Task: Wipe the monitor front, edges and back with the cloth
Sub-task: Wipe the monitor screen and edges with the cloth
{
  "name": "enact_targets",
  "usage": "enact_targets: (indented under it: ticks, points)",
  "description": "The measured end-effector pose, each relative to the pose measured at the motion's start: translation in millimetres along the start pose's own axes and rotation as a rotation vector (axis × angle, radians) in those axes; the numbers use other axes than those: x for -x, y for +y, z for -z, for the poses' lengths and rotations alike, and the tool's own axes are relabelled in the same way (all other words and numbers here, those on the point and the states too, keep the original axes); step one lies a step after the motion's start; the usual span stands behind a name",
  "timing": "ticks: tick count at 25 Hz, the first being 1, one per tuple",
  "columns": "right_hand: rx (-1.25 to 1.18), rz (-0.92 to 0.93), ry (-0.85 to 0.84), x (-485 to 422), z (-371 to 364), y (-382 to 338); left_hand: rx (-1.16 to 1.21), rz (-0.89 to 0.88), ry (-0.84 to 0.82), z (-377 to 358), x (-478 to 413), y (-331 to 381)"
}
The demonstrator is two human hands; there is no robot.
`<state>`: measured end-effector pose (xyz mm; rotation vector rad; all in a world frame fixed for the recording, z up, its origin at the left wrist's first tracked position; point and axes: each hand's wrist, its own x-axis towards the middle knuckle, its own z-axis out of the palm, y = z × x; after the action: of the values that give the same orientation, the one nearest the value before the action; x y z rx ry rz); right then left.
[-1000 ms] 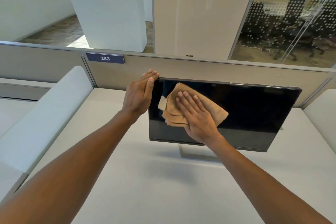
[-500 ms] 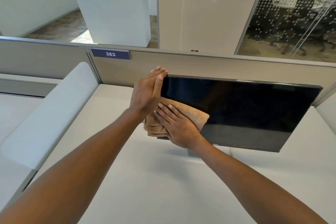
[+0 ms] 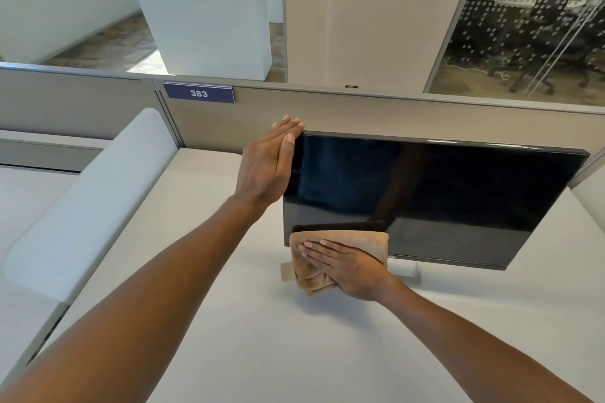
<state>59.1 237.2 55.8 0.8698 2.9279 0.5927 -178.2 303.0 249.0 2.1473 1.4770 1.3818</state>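
A black flat monitor (image 3: 442,193) stands on a white desk (image 3: 294,337), its dark screen facing me. My left hand (image 3: 268,163) rests flat against the monitor's upper left corner and left edge, fingers straight. A folded tan cloth (image 3: 343,242) lies over the screen's lower left corner and bottom edge. My right hand (image 3: 347,267) presses on the cloth with straight fingers pointing left. Part of the cloth hangs below the bezel. The monitor's back is hidden.
A beige cubicle partition (image 3: 393,114) with a blue 383 plate (image 3: 199,93) runs close behind the monitor. A white padded divider (image 3: 91,193) bounds the desk on the left. A white planter (image 3: 209,20) and a glass-walled room (image 3: 530,29) lie beyond.
My right hand slid the cloth from the upper left of the screen down to its lower left corner and bottom edge. My left hand stayed on the upper left corner.
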Motion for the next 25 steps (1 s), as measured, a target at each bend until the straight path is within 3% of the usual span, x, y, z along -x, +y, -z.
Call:
enact_targets:
  ticks: [7, 11, 19, 25]
  points:
    - [0.098, -0.077, -0.076, 131, -13, 44, 0.023, 0.000, 0.038, -4, 0, 1]
    - [0.085, -0.189, -0.138, 161, -14, 46, 0.029, 0.002, 0.032, -2, 0, 3]
    - [-0.012, -0.225, 0.025, 48, 13, 21, 0.015, 0.016, 0.033, -3, 3, 7]
    - [-0.067, -0.415, 0.306, -3, 57, 47, -0.001, 0.001, 0.023, -3, 2, 5]
